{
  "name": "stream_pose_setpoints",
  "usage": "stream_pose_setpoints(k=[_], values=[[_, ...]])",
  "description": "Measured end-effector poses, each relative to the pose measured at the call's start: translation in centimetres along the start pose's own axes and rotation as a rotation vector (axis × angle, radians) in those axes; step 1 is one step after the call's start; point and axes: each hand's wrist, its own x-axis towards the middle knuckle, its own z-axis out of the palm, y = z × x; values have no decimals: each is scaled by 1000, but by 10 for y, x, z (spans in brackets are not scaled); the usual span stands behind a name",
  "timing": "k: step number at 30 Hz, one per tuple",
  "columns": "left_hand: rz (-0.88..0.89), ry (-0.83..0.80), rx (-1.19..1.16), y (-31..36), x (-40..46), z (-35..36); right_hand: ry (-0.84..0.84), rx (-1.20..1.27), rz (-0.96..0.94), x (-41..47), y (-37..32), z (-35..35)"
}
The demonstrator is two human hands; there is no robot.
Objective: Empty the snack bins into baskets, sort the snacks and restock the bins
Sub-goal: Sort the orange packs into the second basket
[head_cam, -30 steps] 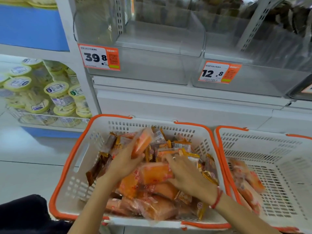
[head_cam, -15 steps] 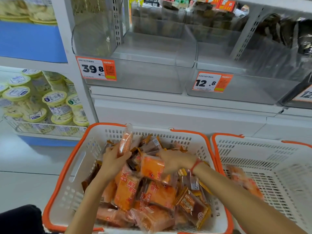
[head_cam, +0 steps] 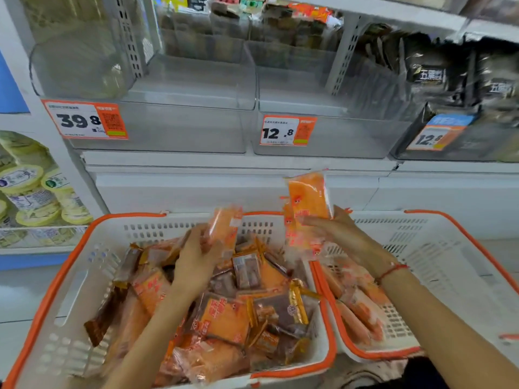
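Observation:
A white basket with an orange rim (head_cam: 70,290) stands in front of me, piled with mixed orange and brown snack packets (head_cam: 224,318). My left hand (head_cam: 193,262) grips one orange packet (head_cam: 224,228) above that pile. My right hand (head_cam: 334,228) holds a couple of orange packets (head_cam: 307,200) up over the gap between the baskets. A second white basket (head_cam: 449,262) to the right holds a few orange packets (head_cam: 356,307). Above, two clear shelf bins (head_cam: 182,127) (head_cam: 337,136) with price tags 39.8 and 12.8 have nothing in them.
A third bin (head_cam: 463,108) at the right is filled with dark packets. More stocked bins stand on the shelf behind. Jars with yellow lids (head_cam: 36,197) fill the lower shelf at the left. White floor shows at the left.
My right hand lifted out of the left basket with orange packets and moved right toward the second basket. My left hand raised its packet slightly. The view tilted up.

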Motion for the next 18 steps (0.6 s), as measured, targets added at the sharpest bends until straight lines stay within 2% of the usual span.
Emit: stream_pose_setpoints(k=[2,3,5,7,9,11,15,18], values=[[221,4,72,29,1,37,206,-136,-81,-51,-85,-10],[339,0,121,44,4,59,277,-231,-78,-57,-85,-25],[544,-29,259,72,9,105,369,-362,78,-61,-42,-53],[665,-107,435,89,10,147,377,-495,182,-68,-13,-71],[700,-202,627,94,10,180,403,-594,226,-73,0,-81],[647,-309,754,89,13,199,339,-633,253,-72,15,-88],[568,-472,647,76,11,190,89,-729,258,-69,21,-91],[581,-391,530,68,6,152,102,-753,15,-61,5,-72]])
